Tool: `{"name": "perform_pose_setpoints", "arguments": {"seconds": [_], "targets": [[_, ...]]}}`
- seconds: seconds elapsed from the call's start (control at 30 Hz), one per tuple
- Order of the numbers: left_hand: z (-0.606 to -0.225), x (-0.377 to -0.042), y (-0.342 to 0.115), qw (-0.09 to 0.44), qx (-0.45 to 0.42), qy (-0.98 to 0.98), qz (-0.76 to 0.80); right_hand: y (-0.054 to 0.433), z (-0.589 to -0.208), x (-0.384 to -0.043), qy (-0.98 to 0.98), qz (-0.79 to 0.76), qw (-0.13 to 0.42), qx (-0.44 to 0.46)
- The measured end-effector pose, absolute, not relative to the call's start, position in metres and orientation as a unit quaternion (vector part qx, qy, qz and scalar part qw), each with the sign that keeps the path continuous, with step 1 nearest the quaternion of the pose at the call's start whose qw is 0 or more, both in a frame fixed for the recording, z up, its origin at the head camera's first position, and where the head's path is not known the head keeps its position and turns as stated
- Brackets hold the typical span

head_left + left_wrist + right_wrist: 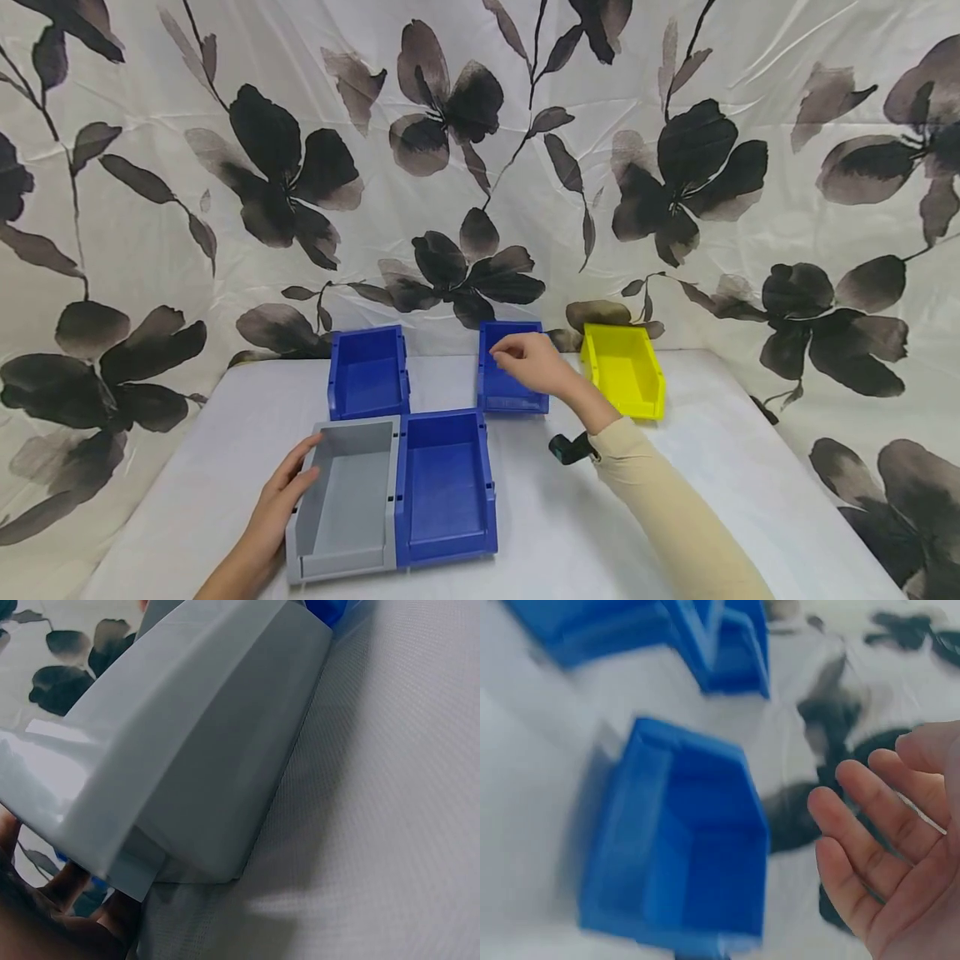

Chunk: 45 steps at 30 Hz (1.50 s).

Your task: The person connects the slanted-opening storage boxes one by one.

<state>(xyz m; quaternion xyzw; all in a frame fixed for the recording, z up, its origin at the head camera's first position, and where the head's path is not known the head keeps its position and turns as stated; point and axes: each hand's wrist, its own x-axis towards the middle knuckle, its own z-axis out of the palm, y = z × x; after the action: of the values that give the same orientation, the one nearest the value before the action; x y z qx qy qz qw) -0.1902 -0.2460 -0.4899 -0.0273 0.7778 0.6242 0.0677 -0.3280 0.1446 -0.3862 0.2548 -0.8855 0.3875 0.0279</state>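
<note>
My left hand [272,508] grips the left wall of a grey storage bin [356,508], thumb over its rim. In the left wrist view, fingers [120,915] curl at the bin's edge. A blue bin [447,492] stands against the grey one's right side. My right hand [534,362] hovers above another blue bin [513,392] at the back middle, covering part of it. The right wrist view shows this hand [900,862] with loosely bent fingers and nothing held, beside a blue bin [712,862].
A third blue bin [367,371] stands behind the grey one, at the back left. At the back right is a yellow bin [626,371]. White cloth covers the table [202,467]; a flower-patterned curtain [570,250] hangs behind it. A small dark device [570,448] sits at the right wrist.
</note>
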Motion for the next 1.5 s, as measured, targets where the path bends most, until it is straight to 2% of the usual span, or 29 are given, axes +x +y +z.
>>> {"name": "perform_pose_setpoints", "arguments": {"seconds": [0.33, 0.57, 0.73, 0.9, 0.97, 1.23, 1.4, 1.5], "targets": [[-0.490, -0.188, -0.244, 0.061, -0.027, 0.760, 0.646, 0.219, -0.367, -0.353, -0.853, 0.502, 0.049, 0.135], [-0.489, -0.190, -0.243, 0.053, -0.016, 0.753, 0.656, 0.273, -0.363, -0.361, -0.852, 0.517, 0.046, 0.066], [-0.487, -0.192, -0.240, 0.049, -0.008, 0.754, 0.655, 0.305, -0.371, -0.363, -0.853, 0.518, 0.056, 0.026], [-0.487, -0.194, -0.238, 0.043, -0.001, 0.754, 0.656, 0.327, -0.385, -0.363, -0.847, 0.523, 0.089, -0.037], [-0.488, -0.194, -0.238, 0.042, 0.001, 0.754, 0.656, 0.342, -0.400, -0.371, -0.822, 0.557, 0.098, -0.059], [-0.487, -0.192, -0.241, 0.034, -0.001, 0.754, 0.656, 0.346, -0.404, -0.364, -0.777, 0.584, 0.096, -0.213], [-0.487, -0.189, -0.243, 0.033, 0.002, 0.754, 0.656, 0.363, -0.428, -0.375, -0.759, 0.593, 0.093, -0.250], [-0.489, -0.187, -0.244, 0.034, 0.004, 0.754, 0.656, 0.362, -0.433, -0.368, -0.754, 0.596, 0.073, -0.266]]}}
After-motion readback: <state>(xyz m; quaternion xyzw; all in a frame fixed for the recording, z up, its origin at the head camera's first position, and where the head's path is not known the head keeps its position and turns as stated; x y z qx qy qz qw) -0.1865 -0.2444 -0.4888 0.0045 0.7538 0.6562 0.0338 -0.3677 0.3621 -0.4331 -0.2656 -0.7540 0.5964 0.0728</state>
